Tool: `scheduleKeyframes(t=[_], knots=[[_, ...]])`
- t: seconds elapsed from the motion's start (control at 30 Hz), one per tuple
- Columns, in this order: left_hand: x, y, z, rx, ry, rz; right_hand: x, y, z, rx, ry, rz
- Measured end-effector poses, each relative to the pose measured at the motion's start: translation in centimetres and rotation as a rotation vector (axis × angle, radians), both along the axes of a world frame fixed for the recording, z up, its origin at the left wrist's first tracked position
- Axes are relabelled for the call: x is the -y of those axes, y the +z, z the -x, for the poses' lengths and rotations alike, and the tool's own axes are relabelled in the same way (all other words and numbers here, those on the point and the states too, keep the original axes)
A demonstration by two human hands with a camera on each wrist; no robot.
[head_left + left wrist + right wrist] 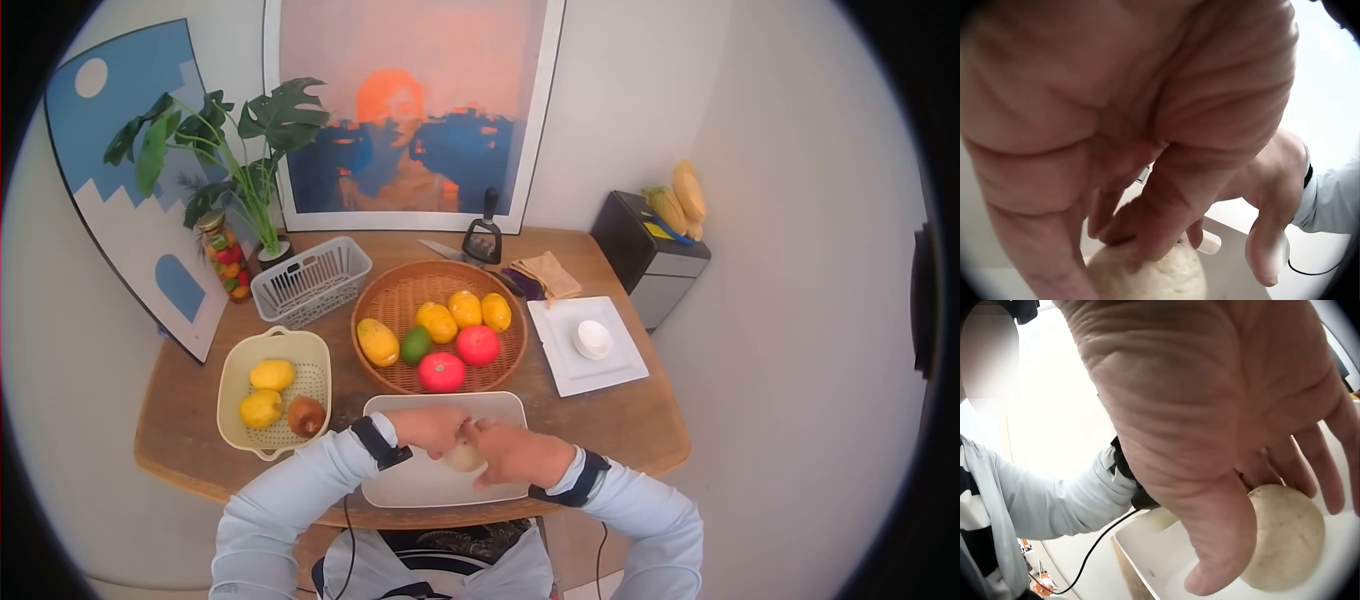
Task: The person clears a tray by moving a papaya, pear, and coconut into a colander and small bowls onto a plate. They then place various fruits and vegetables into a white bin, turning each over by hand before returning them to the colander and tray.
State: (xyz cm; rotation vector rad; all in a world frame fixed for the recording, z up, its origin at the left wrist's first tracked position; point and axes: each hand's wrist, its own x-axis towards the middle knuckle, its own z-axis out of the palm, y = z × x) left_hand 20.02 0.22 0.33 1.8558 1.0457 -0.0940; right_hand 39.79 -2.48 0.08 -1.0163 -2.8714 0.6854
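left grip (432,428) round pale ball (1288,537), right grip (517,455) loose alongside, room toward near tray rim (440,504)

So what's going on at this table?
A person is handling a pale round thing over a white tray; I can't tell what it is. The left hand has its fingers on it, and the right hand is close alongside. Beyond the tray sits a wicker basket holding fruit.
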Motion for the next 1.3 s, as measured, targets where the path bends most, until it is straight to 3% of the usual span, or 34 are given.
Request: scheduleKeyframes(t=[0.07,0.17,0.23,0.43,0.53,0.67,0.77,0.87,0.93,0.97,1.03,1.07,1.13,1.17,1.23,1.3], knots=[[0.1,0.0,0.2,-0.013,-0.011,0.001,0.2,-0.5,-0.1,-0.108,0.152,-0.073],[0.3,0.1,0.0,-0.077,-0.01,-0.024,0.2,0.5,1.4,0.259,-0.082,0.164],[0.8,0.9,-0.1,-0.097,0.056,0.001,-0.1,0.6,1.4,0.272,-0.087,0.069],[0.5,1.3,1.3,-0.084,-0.002,-0.035,0.2,-0.3,1.5,0.114,0.047,-0.024],[-0.2,-1.3,1.6,-0.16,-0.086,-0.21,-0.2,-1.8,1.7,0.206,0.077,-0.009],[0.3,-0.8,2.0,-0.122,-0.085,-0.251,0.5,-1.6,2.7,0.168,0.063,0.104],[0.5,-0.5,2.5,-0.06,-0.036,-0.233,0.5,-2.7,4.0,0.172,0.242,0.123],[0.3,-0.8,3.1,0.007,-0.015,-0.325,0.8,-2.7,4.9,0.263,0.243,0.051],[0.0,0.4,3.4,0.044,-0.002,-0.375,0.3,0.1,4.9,0.225,0.189,0.235],[-0.1,1.5,3.7,0.154,0.114,-0.25,-0.3,1.7,4.7,0.208,0.163,0.327],[-0.6,3.7,4.3,0.376,0.34,0.007,-2.0,2.9,3.8,-0.097,0.119,0.283],[-1.0,4.3,4.5,0.498,0.416,-0.017,-2.7,3.8,3.4,-0.294,0.101,0.198],[-1.6,5.2,4.8,0.747,0.564,-0.067,-4.1,6.7,3.4,-0.597,-0.167,0.376],[-2.0,5.5,4.4,0.88,0.593,-0.015,-5.2,6.3,3.4,-0.754,-0.297,0.377],[-3.0,6.1,3.2,1.144,0.637,0.085,-6.2,7.4,4.0,-1.085,-0.521,0.698],[-3.7,6.3,1.9,1.256,0.636,0.043,-7.6,7.5,4.6,-1.223,-0.574,0.693]])
